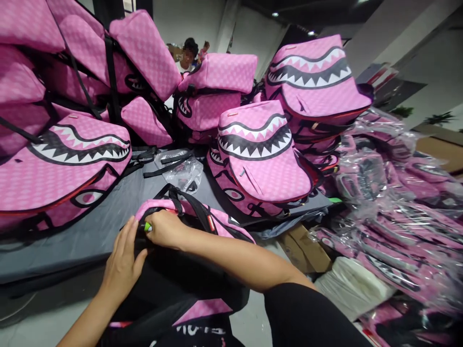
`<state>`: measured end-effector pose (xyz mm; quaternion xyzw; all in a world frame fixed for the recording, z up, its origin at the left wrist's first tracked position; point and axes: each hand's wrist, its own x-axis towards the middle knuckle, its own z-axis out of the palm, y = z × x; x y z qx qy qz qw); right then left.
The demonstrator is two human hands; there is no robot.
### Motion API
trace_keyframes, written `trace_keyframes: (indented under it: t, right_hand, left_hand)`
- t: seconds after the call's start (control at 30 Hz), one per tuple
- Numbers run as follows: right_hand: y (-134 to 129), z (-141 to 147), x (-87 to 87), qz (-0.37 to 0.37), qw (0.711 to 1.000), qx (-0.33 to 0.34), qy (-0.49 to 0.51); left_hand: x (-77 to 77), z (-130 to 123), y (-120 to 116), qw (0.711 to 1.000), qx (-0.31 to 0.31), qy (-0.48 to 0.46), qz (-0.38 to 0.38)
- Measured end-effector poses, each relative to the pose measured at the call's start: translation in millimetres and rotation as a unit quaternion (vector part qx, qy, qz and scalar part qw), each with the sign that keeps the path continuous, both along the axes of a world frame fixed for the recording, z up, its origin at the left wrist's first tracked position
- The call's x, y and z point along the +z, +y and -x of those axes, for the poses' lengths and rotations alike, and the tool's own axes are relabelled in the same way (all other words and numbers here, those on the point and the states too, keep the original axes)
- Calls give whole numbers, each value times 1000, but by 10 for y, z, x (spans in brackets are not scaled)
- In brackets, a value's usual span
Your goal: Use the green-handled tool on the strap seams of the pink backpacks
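Observation:
A pink and black backpack [195, 205] lies in front of me at the table's edge, its dark side toward me. My right hand [164, 229] is closed at its upper edge around a small green tool [147, 226], mostly hidden by the fingers, so its kind is unclear. Against the left end of the same backpack rests my left hand [125, 258], fingers stretched out and thumb apart. Just beyond both hands are the backpack's black straps [193, 205].
Pink backpacks with shark-mouth prints stand on the grey-covered table [144, 188], one at left [72, 149], one ahead [260, 159]. Clear plastic [183, 171] lies between them. Plastic-wrapped backpacks [394, 231] pile up at right beside a cardboard box [306, 248]. A person [186, 55] is behind.

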<state>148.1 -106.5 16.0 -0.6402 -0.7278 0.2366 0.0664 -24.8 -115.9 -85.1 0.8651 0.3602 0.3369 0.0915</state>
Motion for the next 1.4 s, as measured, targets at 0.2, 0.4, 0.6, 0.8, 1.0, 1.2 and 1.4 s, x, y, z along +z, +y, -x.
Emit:
trace_keyframes:
  t: [0.2, 0.4, 0.6, 0.8, 1.0, 1.2, 1.4]
  right_hand:
    - [-3, -25, -41, 14, 999, -23, -32]
    - [-29, -137, -132, -56, 992, 69, -86]
    - [3, -220, -185, -114, 947, 243, -178]
    - [-74, -234, -247, -152, 934, 265, -185]
    - [-43, -203, -168, -98, 948, 271, -137]
    - [-100, -478, -6, -63, 940, 292, -166]
    - [-566, -969, 148, 5, 953, 182, -243]
  left_hand:
    - [-5, -14, -4, 1000, 14, 1, -14]
    - [-32, -37, 11, 999, 24, -18, -19]
    - [-60, -38, 19, 1000, 22, -16, -13]
    - [-49, -4, 2, 998, 59, -26, 27]
    - [-27, 24, 13, 995, 76, 12, 71]
    - [44, 79, 45, 973, 137, 39, 182]
    - [101, 23, 59, 952, 169, 30, 253]
